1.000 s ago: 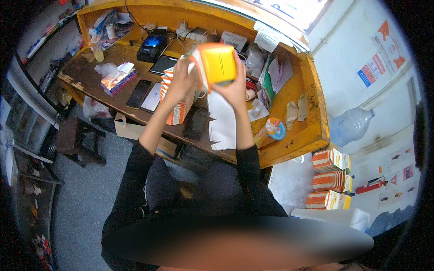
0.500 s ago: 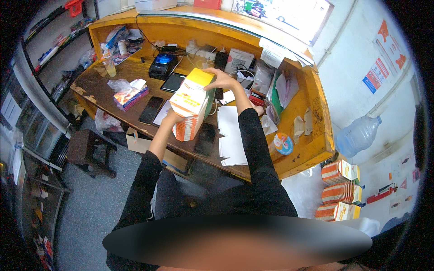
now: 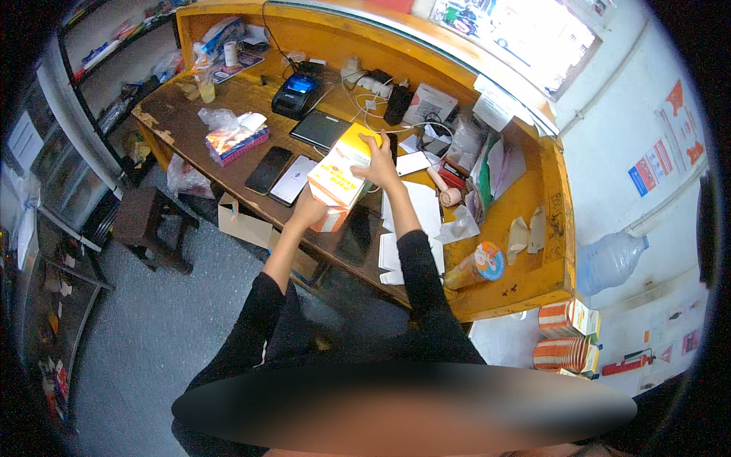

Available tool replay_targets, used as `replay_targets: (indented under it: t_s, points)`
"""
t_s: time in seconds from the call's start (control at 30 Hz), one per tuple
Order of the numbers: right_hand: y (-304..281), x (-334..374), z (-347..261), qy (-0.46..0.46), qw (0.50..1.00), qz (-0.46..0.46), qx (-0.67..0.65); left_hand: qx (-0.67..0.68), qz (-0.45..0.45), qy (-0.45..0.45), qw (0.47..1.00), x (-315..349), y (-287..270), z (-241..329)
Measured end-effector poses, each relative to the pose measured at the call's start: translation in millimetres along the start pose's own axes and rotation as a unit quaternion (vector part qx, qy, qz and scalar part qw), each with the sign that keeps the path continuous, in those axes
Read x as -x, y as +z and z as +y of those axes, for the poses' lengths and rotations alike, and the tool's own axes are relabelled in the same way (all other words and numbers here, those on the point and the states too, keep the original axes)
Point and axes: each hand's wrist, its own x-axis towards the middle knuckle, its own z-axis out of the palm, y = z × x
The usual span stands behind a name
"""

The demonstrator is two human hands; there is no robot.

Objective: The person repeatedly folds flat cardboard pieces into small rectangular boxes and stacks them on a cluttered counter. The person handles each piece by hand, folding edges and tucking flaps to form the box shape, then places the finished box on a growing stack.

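Observation:
A stack of folded paper cartons [image 3: 339, 171], white and yellow with orange-edged layers, is tilted above the table between my hands. My left hand [image 3: 308, 208] grips its near left end. Fingers curved over the far right edge, my right hand [image 3: 378, 163] holds the other side. Directly left of the stack lie a phone with a lit white screen [image 3: 293, 180] and a dark phone [image 3: 268, 170]. Beyond it is a black tablet-like device [image 3: 320, 130]. White paper sheets [image 3: 412, 209] lie under and beside my right forearm.
A black card printer-like machine [image 3: 298, 94], a tissue box [image 3: 237, 143] and tangled cables occupy the wooden desk [image 3: 171, 126]. A round-lidded container [image 3: 488, 261] sits at right. More carton stacks [image 3: 561, 354] stand below, near a large water bottle [image 3: 613, 263]. A stool [image 3: 152, 221] is left.
The stack has shifted slightly right and down in view, its printed face turned more toward me. My right hand moved from its top end onto its right side. The view has swung a little.

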Motion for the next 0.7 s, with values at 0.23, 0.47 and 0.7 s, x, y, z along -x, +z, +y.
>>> replay_targets:
  t_s: [0.23, 0.47, 0.7]
  points:
    - [10, 10, 6, -0.012, 0.998, 0.046, -0.044, 0.158, 0.04, 0.003, 0.987, 47, -56, 25]
    - [13, 15, 4, -0.027, 0.996, 0.056, -0.061, -0.046, 0.064, -0.114, 0.99, -30, -32, 74]
    - [16, 13, 9, -0.044, 0.998, 0.043, -0.029, -0.303, 0.114, -0.179, 0.929, -27, -19, 75]
